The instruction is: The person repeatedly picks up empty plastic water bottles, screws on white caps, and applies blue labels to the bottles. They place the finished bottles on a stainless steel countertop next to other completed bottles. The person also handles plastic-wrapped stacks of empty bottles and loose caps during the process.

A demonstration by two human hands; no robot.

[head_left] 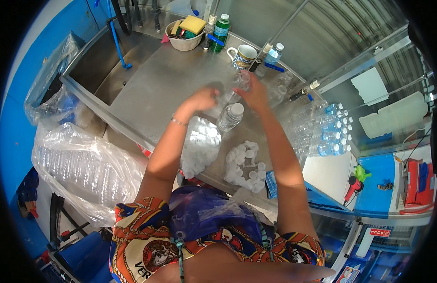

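My left hand (203, 99) and my right hand (254, 92) reach over the steel counter (166, 80) toward a clear empty plastic bottle (238, 82). My right hand grips its upper part; my left hand touches its lower end. A capped clear bottle (230, 116) stands on the counter just below my hands. Nearer to me lie a clear bag of white caps (199, 146) and a loose heap of white caps (247, 167).
A sink basin (93, 66) lies at the left. At the back stand a bowl with sponges (184, 35), a green bottle (221, 30) and a mug (243, 56). Several filled bottles (324, 129) lie at the right. A big bag of empty bottles (84, 170) sits lower left.
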